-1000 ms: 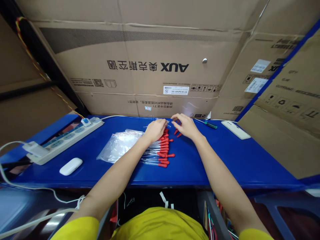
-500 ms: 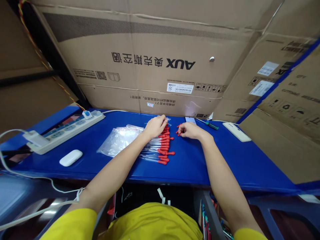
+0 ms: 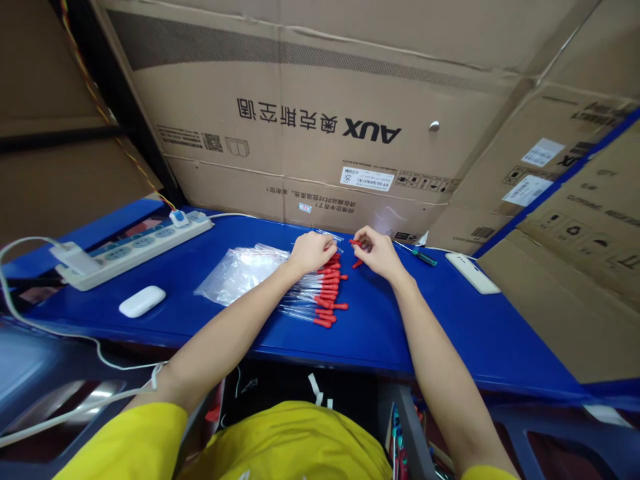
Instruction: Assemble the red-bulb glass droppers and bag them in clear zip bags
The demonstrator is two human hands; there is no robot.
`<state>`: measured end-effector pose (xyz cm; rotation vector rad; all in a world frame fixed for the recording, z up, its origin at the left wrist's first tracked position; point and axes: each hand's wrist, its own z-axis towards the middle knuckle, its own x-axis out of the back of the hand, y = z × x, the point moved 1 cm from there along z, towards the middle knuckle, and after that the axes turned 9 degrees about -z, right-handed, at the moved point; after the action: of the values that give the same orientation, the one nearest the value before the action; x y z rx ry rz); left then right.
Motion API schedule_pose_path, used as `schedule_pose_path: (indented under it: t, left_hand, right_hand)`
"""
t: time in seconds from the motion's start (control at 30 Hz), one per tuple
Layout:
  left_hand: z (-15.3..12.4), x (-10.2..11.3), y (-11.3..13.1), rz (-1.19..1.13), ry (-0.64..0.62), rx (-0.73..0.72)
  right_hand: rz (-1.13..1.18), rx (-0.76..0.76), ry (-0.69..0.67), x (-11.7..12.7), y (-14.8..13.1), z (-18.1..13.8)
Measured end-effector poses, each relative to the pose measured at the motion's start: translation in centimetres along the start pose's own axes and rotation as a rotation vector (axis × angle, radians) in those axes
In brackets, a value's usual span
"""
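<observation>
Droppers with clear tubes and red rubber bulbs (image 3: 327, 293) lie in a row on the blue table, bulbs to the right. My left hand (image 3: 313, 253) rests over the far end of this row, fingers pinched together; what they hold is hidden. Beyond its fingertips lie bare clear tubes (image 3: 330, 236). To the right, my right hand (image 3: 379, 252) pinches a small red rubber bulb (image 3: 355, 243) between thumb and forefinger, just above the table. Another loose red bulb (image 3: 357, 264) lies beneath that hand. Clear plastic bags (image 3: 240, 272) are left of the droppers, partly behind my left forearm.
A power strip (image 3: 145, 245) and a white earphone case (image 3: 143, 301) are on the left. A green-handled screwdriver (image 3: 424, 257) and a white phone-like slab (image 3: 471, 272) lie at the right. Cardboard (image 3: 310, 80) walls the back. An open drawer (image 3: 413, 427) sits below the table edge.
My right hand has lifted and shifted slightly away from me, now with a red bulb in its fingertips. My left hand stays at the far end of the row. The view has tilted slightly.
</observation>
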<state>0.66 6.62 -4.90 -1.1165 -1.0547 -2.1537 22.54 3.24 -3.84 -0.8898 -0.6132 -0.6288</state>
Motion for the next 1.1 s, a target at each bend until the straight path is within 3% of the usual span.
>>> schedule_pose_path:
  t: [0.27, 0.6, 1.1]
  left_hand:
    - [-0.1, 0.0, 0.1, -0.060, 0.018, 0.026]
    - [-0.1, -0.4, 0.1, -0.125, 0.035, 0.026]
    - [-0.1, 0.1, 0.3, -0.031, 0.001, 0.010]
  right_hand:
    - [0.205, 0.044, 0.066, -2.3, -2.6, -0.2]
    - [0.158, 0.057, 0.080, -2.4, -2.9, -0.4]
    - [0.155, -0.017, 0.128, -2.7, -3.0, -0.5]
